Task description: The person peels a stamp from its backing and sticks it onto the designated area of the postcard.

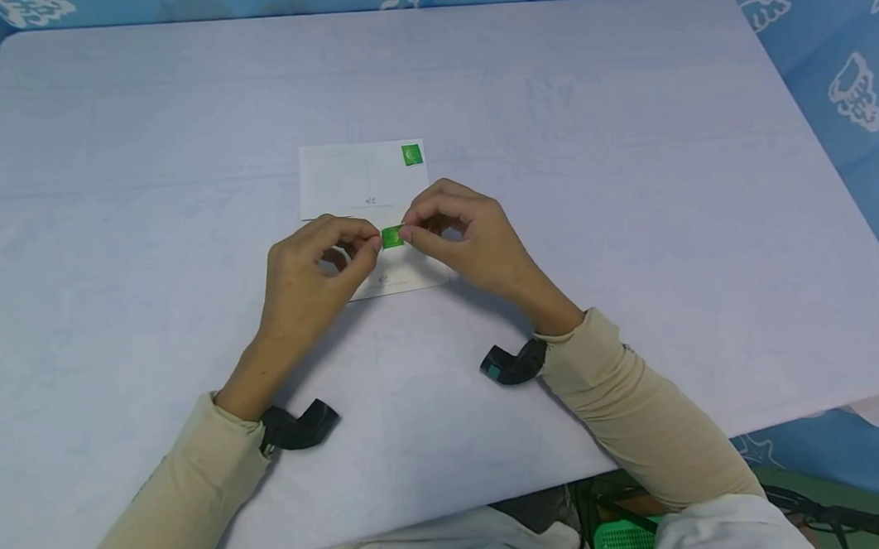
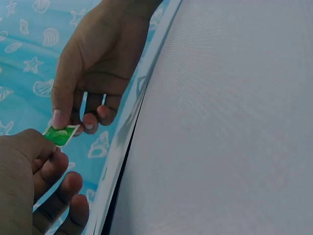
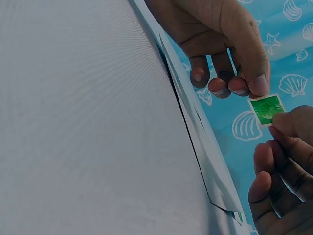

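Note:
A small green postage stamp (image 1: 392, 237) with a white border is held up between both hands, over a white envelope (image 1: 402, 276). My left hand (image 1: 318, 260) pinches its left edge between thumb and forefinger. From the other side, my right hand (image 1: 467, 231) pinches it with thumb and forefinger, the thumb lying over part of the green face in the right wrist view. The hands partly hide the lower envelope. Just beyond it lies another white envelope (image 1: 345, 172), with a similar green stamp (image 1: 412, 155) in its top right corner.
A pale cloth covers the table (image 1: 629, 198). Blue curtain (image 1: 834, 121) with white shell prints hangs around its far and right sides. Below the near edge, a green basket (image 1: 623, 540) stands by the person's lap. Black wrist cameras (image 1: 298, 427) stick out from both sleeves.

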`<state>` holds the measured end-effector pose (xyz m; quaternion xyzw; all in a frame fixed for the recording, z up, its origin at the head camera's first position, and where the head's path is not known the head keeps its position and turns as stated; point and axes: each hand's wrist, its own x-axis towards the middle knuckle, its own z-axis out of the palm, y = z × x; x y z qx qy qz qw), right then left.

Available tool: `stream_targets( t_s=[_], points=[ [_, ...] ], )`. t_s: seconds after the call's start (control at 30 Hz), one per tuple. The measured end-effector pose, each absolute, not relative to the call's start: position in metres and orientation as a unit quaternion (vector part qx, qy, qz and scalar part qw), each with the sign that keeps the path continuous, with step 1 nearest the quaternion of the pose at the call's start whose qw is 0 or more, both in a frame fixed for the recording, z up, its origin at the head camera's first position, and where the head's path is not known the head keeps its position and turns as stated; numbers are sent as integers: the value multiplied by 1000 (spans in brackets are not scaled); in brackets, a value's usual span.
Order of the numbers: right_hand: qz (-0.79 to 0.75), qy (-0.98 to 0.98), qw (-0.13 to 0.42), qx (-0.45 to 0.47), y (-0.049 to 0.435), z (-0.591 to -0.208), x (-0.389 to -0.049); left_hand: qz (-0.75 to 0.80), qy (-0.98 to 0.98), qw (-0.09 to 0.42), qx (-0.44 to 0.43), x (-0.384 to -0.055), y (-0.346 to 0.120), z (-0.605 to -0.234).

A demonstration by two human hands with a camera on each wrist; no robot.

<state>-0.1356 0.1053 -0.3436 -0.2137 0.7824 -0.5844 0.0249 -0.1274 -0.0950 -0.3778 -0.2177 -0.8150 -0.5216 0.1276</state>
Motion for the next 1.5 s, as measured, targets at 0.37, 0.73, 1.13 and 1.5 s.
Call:
stream_targets(
  t_s=[0.37, 0.73, 1.13, 1.5],
  points=[
    [-589, 787, 29, -179, 112, -348, -140, -498, -824, 137, -234, -132, -101, -375],
    [-576, 805, 28, -140, 118, -350, -142, -473, -839, 144, -228, -136, -122, -374],
    [-578, 804, 19, -138, 116, -352, -144, -473, -841, 127, -229, -134, -140, -380],
    [-564, 815, 16, -130, 116, -347, -146, -459, -852, 120, -221, -130, -151, -377]
  ],
)
